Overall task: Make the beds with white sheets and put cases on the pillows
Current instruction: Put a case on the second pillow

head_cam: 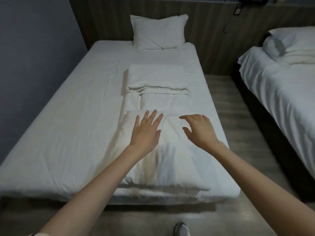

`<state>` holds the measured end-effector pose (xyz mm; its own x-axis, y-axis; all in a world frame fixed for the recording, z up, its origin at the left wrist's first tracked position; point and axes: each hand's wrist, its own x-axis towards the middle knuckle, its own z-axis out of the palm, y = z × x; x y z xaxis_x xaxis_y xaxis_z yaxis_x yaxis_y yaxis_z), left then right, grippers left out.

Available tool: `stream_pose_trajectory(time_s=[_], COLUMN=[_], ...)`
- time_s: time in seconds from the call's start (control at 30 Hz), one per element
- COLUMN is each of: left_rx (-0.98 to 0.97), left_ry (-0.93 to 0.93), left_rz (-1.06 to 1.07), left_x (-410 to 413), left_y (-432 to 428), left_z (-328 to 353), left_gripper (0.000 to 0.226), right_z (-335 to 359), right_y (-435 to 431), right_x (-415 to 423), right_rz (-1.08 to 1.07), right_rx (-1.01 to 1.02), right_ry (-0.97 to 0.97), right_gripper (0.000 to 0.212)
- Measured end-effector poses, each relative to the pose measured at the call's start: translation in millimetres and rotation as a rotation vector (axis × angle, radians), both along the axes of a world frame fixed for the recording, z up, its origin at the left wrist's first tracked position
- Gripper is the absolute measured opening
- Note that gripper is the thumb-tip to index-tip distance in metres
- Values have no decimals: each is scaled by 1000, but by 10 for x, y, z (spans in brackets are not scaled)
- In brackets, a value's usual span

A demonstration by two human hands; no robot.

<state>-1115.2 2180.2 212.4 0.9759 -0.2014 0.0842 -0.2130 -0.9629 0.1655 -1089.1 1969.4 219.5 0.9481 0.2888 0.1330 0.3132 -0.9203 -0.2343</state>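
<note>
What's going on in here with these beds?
A person stands at the foot of the near bed, making it up. Both hands are out over a folded white duvet lying down the middle of the fitted sheet. The left hand is flat with straight fingers; the right hand is loosely curved and grips nothing. A cased pillow already leans on the wooden headboard. The second bed on the right looks rumpled.

The room is dim. A plain blue-gray wall (34, 40) stands on the left. Brown wood panels (213, 31) run along the back. The floor (225, 99) is gray with long streaks like wood.
</note>
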Motion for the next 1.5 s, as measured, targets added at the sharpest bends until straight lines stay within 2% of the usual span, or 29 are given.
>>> stream_pose_trajectory(time_s=[0.37,0.63,0.9,1.2,1.5], left_rx=[-30,-73,-131,-190,-180], left_ry=[-55,-61,-87,-24,13], left_rz=[-116,7,83,138,182], left_x=[-242,-287,-339,328,1838], left_y=[-1065,-2454,-3890,-4877,-5781], left_z=[237,185,273,115,-38], left_gripper=[54,53,49,49,51], right_z=[157,124,201,97,171], right_y=[-1140,-2562,-3914,-4889,-5675], right_x=[-554,-605,-549,165,1699], right_rz=[-7,48,113,138,183], right_rx=[39,-38,-25,-34,-77], right_ry=[-126,-159,-134,-152,-137], right_gripper=[44,50,50,52,51])
